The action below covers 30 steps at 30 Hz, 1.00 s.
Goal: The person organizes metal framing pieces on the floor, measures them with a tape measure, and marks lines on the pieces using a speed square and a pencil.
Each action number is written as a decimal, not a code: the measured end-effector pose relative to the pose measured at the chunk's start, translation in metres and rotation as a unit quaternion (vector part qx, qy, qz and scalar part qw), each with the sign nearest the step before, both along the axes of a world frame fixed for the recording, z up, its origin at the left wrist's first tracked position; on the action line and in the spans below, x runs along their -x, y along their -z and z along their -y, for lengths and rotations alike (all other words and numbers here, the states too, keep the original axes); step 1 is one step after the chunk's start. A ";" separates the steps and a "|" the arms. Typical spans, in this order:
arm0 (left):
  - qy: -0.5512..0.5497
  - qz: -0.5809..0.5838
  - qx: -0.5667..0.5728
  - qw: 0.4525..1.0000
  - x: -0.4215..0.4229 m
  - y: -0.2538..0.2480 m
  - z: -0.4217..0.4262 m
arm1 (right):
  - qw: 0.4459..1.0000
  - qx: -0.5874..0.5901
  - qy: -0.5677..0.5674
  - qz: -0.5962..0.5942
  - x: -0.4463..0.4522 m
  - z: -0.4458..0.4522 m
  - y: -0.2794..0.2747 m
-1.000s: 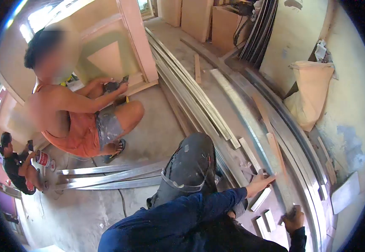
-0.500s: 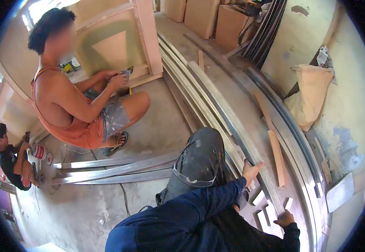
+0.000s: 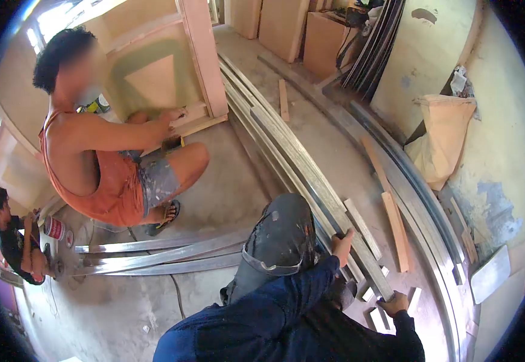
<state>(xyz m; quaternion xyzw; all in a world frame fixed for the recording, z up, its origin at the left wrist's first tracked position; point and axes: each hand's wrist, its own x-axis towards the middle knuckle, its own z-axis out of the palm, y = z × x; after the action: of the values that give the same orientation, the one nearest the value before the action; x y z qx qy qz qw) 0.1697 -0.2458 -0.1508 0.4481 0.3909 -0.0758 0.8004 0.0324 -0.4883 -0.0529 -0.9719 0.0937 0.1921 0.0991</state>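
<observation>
I hold a long grey metal bar [image 3: 366, 258] that runs from near my knee away toward the upper left, over other bars. My left hand [image 3: 342, 246] grips it from the left side, thumb toward its top. At the near end, my right hand [image 3: 395, 303] is closed around the bar's tip. Beneath and left of it lie more long pale metal bars [image 3: 243, 96]. A shorter pale strip [image 3: 362, 228] rests just right of my left hand. Several short cut pieces [image 3: 415, 298] are scattered on the floor around my right hand.
A person in an orange top [image 3: 93, 163] squats at left by a wooden cabinet frame [image 3: 205, 60]; another person [image 3: 18, 241] sits farther left. Wood strips [image 3: 395, 232] and dark long bars [image 3: 407, 163] lie at right. More metal bars [image 3: 160, 253] and a cable [image 3: 178, 295] are on the left floor.
The held bar has shifted left with both hands, closer to the other bars. A short pale strip now shows on its right. The person in orange has stretched an arm toward the cabinet.
</observation>
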 end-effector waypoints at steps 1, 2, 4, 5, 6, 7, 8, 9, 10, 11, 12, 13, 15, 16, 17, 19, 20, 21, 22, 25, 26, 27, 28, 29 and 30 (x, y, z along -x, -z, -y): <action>0.024 0.027 0.009 0.999 -0.007 0.024 0.000 | 1.000 0.015 0.002 -0.011 -0.004 0.001 0.012; 0.023 0.027 0.009 0.999 -0.006 0.020 -0.001 | 1.000 0.015 0.001 -0.011 -0.009 -0.001 0.016; 0.038 -0.015 0.026 0.999 -0.004 0.014 -0.007 | 1.000 -0.022 -0.017 -0.001 -0.017 -0.008 0.023; 0.043 -0.029 0.032 0.998 -0.003 0.017 -0.009 | 0.999 -0.027 -0.023 0.007 -0.021 -0.017 0.019; 0.083 -0.011 0.049 0.995 -0.004 0.021 -0.012 | 0.999 -0.028 -0.023 0.006 -0.027 -0.021 0.020; 0.124 0.008 0.068 0.990 -0.003 0.024 -0.013 | 0.999 -0.013 -0.031 -0.002 -0.032 -0.025 0.023; 0.124 0.006 0.067 0.990 -0.003 0.024 -0.014 | 0.999 0.001 -0.039 -0.009 -0.037 -0.028 0.028; 0.117 0.006 0.074 0.990 -0.003 0.023 -0.015 | 0.999 -0.015 -0.039 -0.006 -0.041 -0.030 0.033; 0.109 0.005 0.080 0.991 -0.003 0.024 -0.017 | 0.999 -0.017 -0.039 -0.009 -0.042 -0.030 0.043; 0.108 0.004 0.078 0.991 -0.003 0.025 -0.018 | 0.999 -0.018 -0.044 0.013 -0.044 -0.029 0.054; 0.091 0.027 0.068 0.993 -0.003 0.028 -0.017 | 0.998 -0.019 -0.050 0.035 -0.045 -0.032 0.060; 0.075 0.049 0.059 0.994 -0.003 0.031 -0.016 | 0.998 -0.021 -0.051 0.033 -0.049 -0.036 0.064; 0.073 0.033 0.101 0.992 -0.016 0.074 -0.011 | 0.999 -0.002 -0.033 -0.004 -0.055 -0.049 0.063; 0.070 0.020 0.145 0.987 -0.022 0.094 -0.011 | 0.999 -0.003 -0.033 -0.005 -0.057 -0.052 0.066; 0.071 0.020 0.145 0.987 -0.024 0.101 -0.013 | 0.999 -0.002 -0.035 -0.002 -0.060 -0.055 0.068; 0.071 0.038 0.185 0.979 -0.026 0.116 -0.014 | 0.999 -0.004 -0.036 0.000 -0.063 -0.060 0.069; 0.071 0.037 0.184 0.980 -0.025 0.115 -0.015 | 0.999 -0.008 -0.045 0.003 -0.064 -0.064 0.066; 0.070 0.029 0.147 0.986 -0.024 0.115 -0.015 | 0.999 -0.011 -0.053 0.005 -0.066 -0.068 0.064; 0.069 0.022 0.110 0.991 -0.023 0.114 -0.015 | 0.999 -0.012 -0.052 0.004 -0.067 -0.072 0.062; 0.065 0.020 0.169 0.983 -0.024 0.123 -0.016 | 0.998 -0.031 -0.047 0.004 -0.070 -0.079 0.058; 0.071 0.010 0.172 0.982 -0.018 0.110 -0.019 | 0.999 -0.025 -0.040 0.001 -0.070 -0.080 0.062; 0.081 -0.002 0.152 0.985 -0.012 0.084 -0.028 | 0.998 -0.050 -0.036 -0.005 -0.072 -0.082 0.065; 0.091 -0.010 0.131 0.987 -0.011 0.068 -0.032 | 0.998 -0.052 -0.040 0.001 -0.075 -0.082 0.068; 0.044 0.002 0.216 0.975 -0.011 0.076 -0.026 | 0.998 -0.052 -0.033 0.009 -0.078 -0.083 0.075; 0.050 -0.005 0.218 0.975 -0.006 0.074 -0.021 | 0.999 -0.033 -0.033 -0.004 -0.083 -0.094 0.064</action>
<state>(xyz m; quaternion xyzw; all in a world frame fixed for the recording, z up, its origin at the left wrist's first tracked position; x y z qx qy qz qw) 0.1762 -0.2246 -0.2247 0.2810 0.3459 -0.2013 0.8723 0.1151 -0.3941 -0.1173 -0.9698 0.0553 0.2025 0.1244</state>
